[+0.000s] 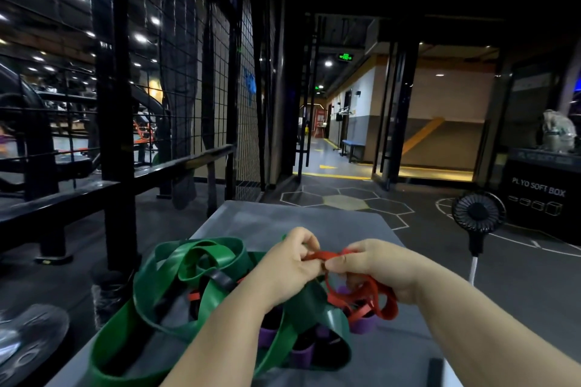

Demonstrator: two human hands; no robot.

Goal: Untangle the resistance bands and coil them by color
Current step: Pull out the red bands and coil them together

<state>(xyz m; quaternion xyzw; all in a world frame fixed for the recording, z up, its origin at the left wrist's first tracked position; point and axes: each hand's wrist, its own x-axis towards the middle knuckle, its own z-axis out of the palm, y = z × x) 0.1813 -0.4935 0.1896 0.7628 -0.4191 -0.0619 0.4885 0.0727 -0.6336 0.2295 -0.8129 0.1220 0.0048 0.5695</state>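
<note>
In the head view, the left hand (287, 264) and the right hand (375, 267) are meeting above the middle of the grey tabletop (314, 217). The fingers of both are pinching the thin red band (388, 308), whose loops are hanging under the right hand. The wide green band (201, 261) is lying in tangled loops toward the tabletop's left and near edges, with purple bands (361, 325) showing beneath the pile.
</note>
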